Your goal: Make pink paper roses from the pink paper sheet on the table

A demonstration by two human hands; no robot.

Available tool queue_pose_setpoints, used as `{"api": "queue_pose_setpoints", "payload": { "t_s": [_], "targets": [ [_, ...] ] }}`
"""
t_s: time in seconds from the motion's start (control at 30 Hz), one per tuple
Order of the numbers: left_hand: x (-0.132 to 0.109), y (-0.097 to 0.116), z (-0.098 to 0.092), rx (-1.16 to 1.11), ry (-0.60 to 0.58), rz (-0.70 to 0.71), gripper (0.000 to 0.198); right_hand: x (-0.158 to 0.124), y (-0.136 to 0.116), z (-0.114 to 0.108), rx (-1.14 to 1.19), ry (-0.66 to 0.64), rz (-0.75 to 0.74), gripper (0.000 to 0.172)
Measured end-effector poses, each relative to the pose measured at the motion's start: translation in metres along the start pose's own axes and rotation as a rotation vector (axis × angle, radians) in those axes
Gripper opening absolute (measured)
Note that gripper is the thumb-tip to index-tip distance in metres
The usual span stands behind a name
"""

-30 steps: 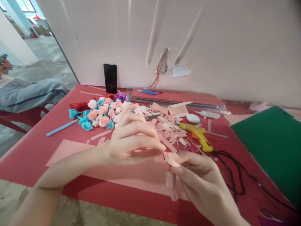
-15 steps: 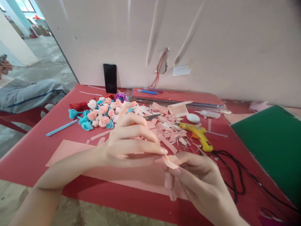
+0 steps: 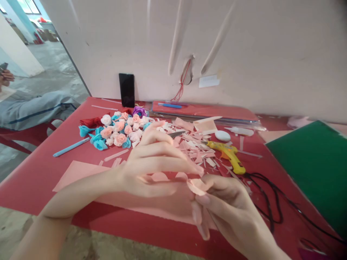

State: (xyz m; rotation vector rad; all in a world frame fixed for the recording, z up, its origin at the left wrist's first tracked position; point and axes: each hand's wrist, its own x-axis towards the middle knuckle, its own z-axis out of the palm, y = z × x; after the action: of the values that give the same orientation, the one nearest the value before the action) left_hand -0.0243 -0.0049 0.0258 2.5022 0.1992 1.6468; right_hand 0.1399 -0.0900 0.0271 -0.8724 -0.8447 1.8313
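Peach paper piece [image 3: 197, 187], small and curved, sits over the near part of the counter [image 3: 29, 184], held up in the air by the right hand [image 3: 235, 206]. That hand's thumb and forefinger are grasping it, the other fingers hanging below. Left hand [image 3: 155, 162] comes in from the other side, fingers loosely bent and apart from the thumb, gripping nothing that shows; its fingertips are right by the piece, though whether they touch it I cannot tell. Beneath both hands a large peach sheet [image 3: 157, 206] lies flat. Beyond them is a heap of paper scraps [image 3: 195, 153], with a scissor blade [image 3: 176, 134] showing at its left and a yellow glue gun [image 3: 229, 155] along its right, black cable [image 3: 278, 202] trailing toward the near right. Paper flowers [image 3: 119, 130] in peach, white, blue, red and purple crowd together on the left, just beside a blue stick [image 3: 72, 147]. Behind them a black phone [image 3: 127, 90] leans on the pale panel [image 3: 108, 39]
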Motion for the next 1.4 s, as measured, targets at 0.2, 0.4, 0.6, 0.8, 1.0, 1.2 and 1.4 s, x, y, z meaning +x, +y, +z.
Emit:
{"api": "queue_pose_setpoints", "payload": {
  "t_s": [0.2,0.4,0.6,0.8,1.0,1.2,1.4],
  "targets": [
    [-0.003,-0.003,0.003,-0.177,-0.032,-0.04,0.012,0.001,-0.005,0.003,0.051,0.016,0.174,0.014],
    [0.0,-0.004,0.001,-0.222,-0.035,-0.01,0.009,0.002,-0.003,0.001,0.041,0.008,0.184,0.017],
    [0.002,-0.003,0.0,-0.141,-0.029,-0.037,0.002,-0.001,-0.003,0.004,0.035,0.038,0.135,0.015],
    [0.001,-0.004,-0.001,-0.096,-0.008,-0.003,0.008,0.0,0.0,0.004,0.054,0.036,0.075,0.013],
    [0.004,-0.003,-0.003,-0.064,-0.034,0.029,0.015,0.001,0.003,0.003,0.065,-0.002,0.052,0.011],
    [0.005,-0.001,-0.007,-0.015,-0.069,-0.012,0.016,0.001,0.003,0.003,0.032,-0.013,0.017,0.011],
    [0.004,-0.001,-0.005,-0.072,-0.048,-0.038,0.013,0.002,0.005,0.002,0.024,0.004,0.008,0.014]
  ]
}}
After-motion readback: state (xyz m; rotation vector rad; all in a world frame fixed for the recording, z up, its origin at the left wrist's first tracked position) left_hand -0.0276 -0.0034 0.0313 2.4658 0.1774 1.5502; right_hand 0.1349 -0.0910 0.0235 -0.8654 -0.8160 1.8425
